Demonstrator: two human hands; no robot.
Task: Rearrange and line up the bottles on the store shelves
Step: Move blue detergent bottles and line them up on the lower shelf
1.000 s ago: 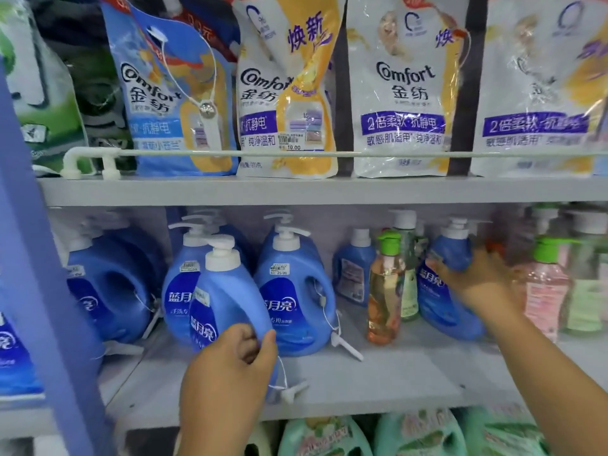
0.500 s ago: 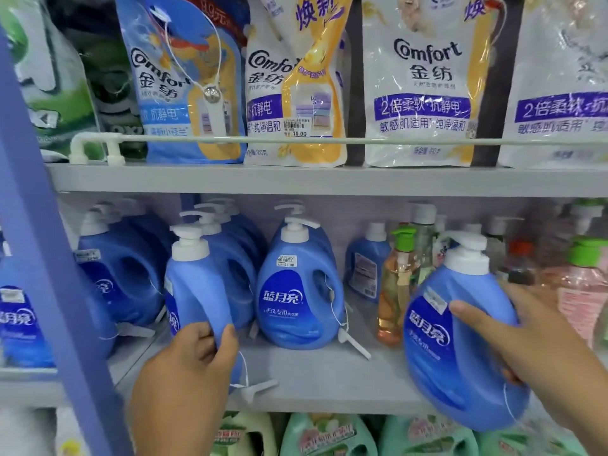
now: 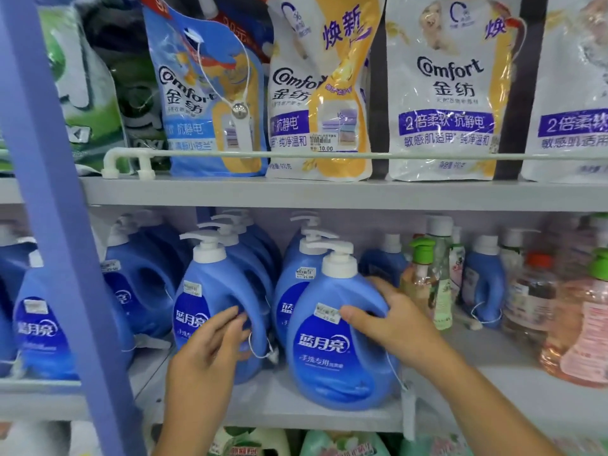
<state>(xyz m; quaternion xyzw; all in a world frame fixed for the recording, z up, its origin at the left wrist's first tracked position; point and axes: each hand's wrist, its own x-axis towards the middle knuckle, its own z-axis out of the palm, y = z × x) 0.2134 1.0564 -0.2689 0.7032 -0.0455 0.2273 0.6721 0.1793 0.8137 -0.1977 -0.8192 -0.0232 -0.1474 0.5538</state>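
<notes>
Several blue detergent pump bottles stand on the grey middle shelf. My right hand grips the handle side of the front blue bottle, which stands upright near the shelf's front edge, ahead of another blue bottle. My left hand lies with straight fingers against the lower front of a second blue bottle just to the left. More blue bottles fill the rows behind and to the left.
A blue shelf post crosses the left foreground. An orange soap bottle with a green cap, a small blue bottle and pink bottles stand to the right. Softener pouches sit behind a white rail above.
My right hand carried the blue bottle from the right and set it on the shelf in front of the middle row. My left hand moved up the left bottle's front.
</notes>
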